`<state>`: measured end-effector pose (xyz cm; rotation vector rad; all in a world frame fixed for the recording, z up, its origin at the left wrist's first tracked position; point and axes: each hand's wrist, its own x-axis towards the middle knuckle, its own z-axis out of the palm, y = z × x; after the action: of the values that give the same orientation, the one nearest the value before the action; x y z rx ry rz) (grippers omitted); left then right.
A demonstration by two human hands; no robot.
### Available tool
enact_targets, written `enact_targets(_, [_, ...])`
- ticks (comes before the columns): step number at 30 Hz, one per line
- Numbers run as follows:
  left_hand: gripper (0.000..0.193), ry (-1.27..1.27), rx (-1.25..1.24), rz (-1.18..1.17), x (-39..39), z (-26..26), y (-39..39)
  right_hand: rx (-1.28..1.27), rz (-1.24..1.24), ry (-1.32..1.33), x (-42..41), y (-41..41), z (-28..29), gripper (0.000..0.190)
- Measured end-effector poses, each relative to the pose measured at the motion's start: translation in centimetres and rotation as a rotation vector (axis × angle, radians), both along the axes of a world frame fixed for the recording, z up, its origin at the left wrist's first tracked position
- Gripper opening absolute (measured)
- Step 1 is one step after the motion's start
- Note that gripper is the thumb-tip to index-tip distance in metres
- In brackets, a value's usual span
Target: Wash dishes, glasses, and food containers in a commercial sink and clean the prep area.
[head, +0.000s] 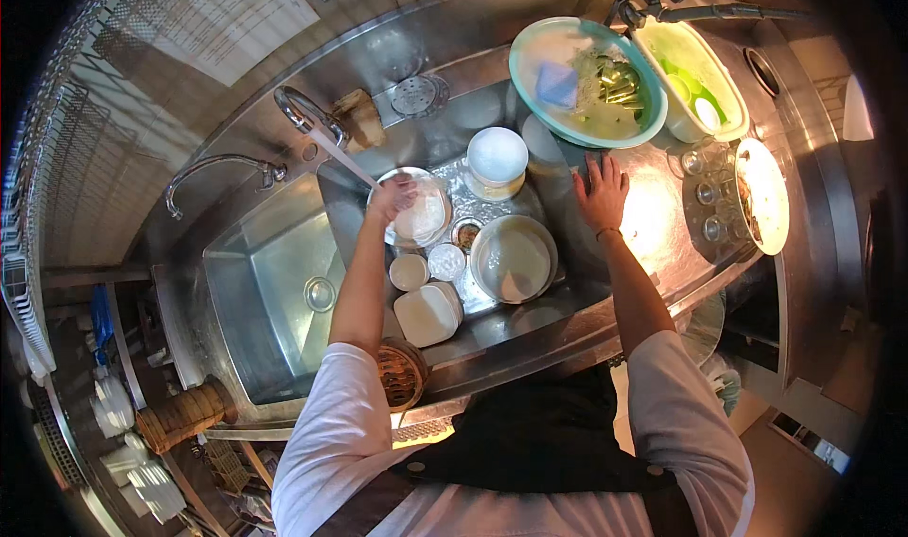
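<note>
Water runs from a curved metal faucet (310, 115) onto my left hand (397, 195), which is over a stack of round white plates (425, 217) in the right sink basin. Whether its fingers grip the rim is blurred. My right hand (602, 189) rests empty with fingers spread on the metal counter, just below a teal basin (521, 86) of cloudy water that holds a blue sponge (557, 85) and metal cutlery (618, 83). Between my hands, in the sink, stand white bowls (498, 155), large round dishes (512, 260), small dishes (409, 273) and a stack of squarish plates (428, 315).
The left sink basin (284, 281) has a drain. Right of the teal basin are a rectangular tub (738, 104) with green liquid, glasses (709, 193) and a plate of scraps (762, 196). Bamboo steamers (401, 377) stand at the front edge. A second faucet (220, 164) arches at left.
</note>
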<state>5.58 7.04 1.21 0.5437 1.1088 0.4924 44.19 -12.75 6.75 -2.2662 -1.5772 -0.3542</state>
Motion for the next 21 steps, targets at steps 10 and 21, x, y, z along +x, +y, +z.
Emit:
enact_targets(10, [0.043,1.182,0.905,-0.886,4.0,-9.8,-10.2,0.0,0.006,-0.002,0.0,0.3,0.0,0.047])
enact_targets(21, [0.017,1.467,1.286,-0.313,-0.8,-9.5,-6.7,-0.043,0.011,0.012,0.2,0.4,-0.5,0.047])
